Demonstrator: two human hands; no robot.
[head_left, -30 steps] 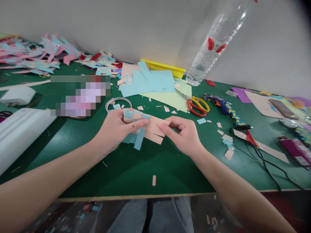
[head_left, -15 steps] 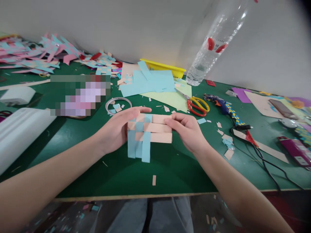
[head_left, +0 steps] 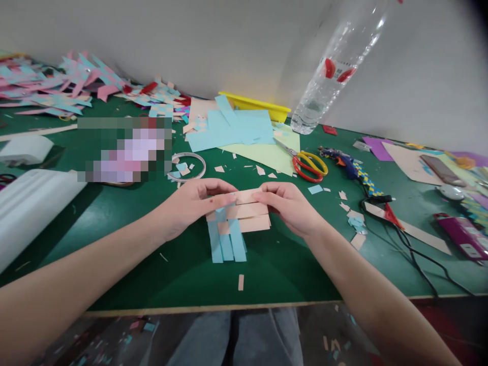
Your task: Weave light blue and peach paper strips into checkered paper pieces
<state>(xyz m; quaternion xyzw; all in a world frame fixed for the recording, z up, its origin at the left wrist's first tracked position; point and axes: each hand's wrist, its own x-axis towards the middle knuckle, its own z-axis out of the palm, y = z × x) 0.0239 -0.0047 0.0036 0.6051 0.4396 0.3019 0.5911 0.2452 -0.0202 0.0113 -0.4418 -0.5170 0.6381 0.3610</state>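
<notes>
Since half a second ago the woven paper piece [head_left: 236, 218] has tipped toward the near edge of the counter [head_left: 267, 274], its blue strips now hanging down in a tight bunch. Left hand [head_left: 190, 203] and right hand [head_left: 292, 206] each pinch an end of the top peach strip, seemingly to hold the weave taut over the counter's middle. Scissors [head_left: 309, 166], tape ring [head_left: 186, 166] and a clear bottle [head_left: 331, 71] lie toward the far edge, beneath a plain grey wall.
</notes>
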